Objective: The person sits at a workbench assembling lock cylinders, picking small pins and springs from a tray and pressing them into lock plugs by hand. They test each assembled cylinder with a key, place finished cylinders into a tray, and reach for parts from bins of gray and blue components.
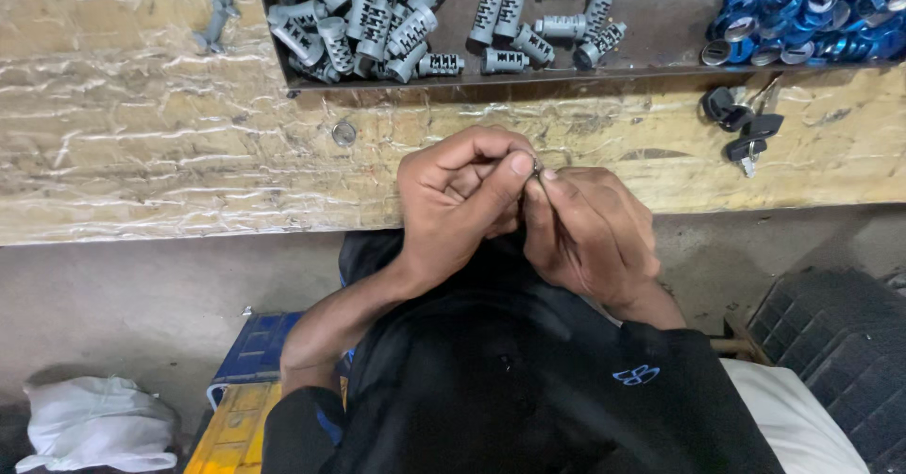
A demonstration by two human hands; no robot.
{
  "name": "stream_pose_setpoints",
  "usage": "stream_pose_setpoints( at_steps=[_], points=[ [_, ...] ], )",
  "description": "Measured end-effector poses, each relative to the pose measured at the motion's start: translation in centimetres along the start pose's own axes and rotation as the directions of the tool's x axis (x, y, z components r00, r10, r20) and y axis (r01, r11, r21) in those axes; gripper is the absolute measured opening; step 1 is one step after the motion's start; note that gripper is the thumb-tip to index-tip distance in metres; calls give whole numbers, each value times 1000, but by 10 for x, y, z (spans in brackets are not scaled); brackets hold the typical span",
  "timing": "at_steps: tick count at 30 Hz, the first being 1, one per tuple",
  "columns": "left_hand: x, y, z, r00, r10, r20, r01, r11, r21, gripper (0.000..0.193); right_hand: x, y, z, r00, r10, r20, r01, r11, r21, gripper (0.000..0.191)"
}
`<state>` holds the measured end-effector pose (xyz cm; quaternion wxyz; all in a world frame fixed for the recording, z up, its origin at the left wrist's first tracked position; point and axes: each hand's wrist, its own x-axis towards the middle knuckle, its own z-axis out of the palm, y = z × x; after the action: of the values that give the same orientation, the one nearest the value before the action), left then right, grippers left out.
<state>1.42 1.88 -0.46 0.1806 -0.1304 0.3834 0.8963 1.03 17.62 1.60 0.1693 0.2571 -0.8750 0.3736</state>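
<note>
My left hand and my right hand meet just in front of the wooden bench edge. Both pinch a small metal part between thumbs and fingertips; only a sliver of it shows, the rest is hidden by my fingers. Past my hands, a shallow dark tray holds several grey lock cylinders, some heaped at the left and some loose in the middle.
A heap of blue-rimmed metal caps fills the tray's right end. A bunch of black-headed keys lies on the bench at right. A small washer and a grey metal piece lie at left. Below are a white bag and a blue-yellow crate.
</note>
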Motion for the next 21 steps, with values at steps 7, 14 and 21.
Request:
stream_pose_setpoints(
  at_steps=[7, 14, 21],
  points=[
    [3, 10, -10, 998, -19, 61, 18, 1000, 25, 9, 20, -7, -7, 983, 183, 26, -184, 982, 45, 30],
    [14, 33, -21, 979, -10, 202, -56, 945, 321, 11, 28, 6, -12, 983, 128, 132, -158, 955, 251, 28],
    [10, 26, -17, 983, 27, 180, -76, 960, 270, 8, 39, 23, -22, 930, 259, 261, -346, 857, 382, 14]
  ],
)
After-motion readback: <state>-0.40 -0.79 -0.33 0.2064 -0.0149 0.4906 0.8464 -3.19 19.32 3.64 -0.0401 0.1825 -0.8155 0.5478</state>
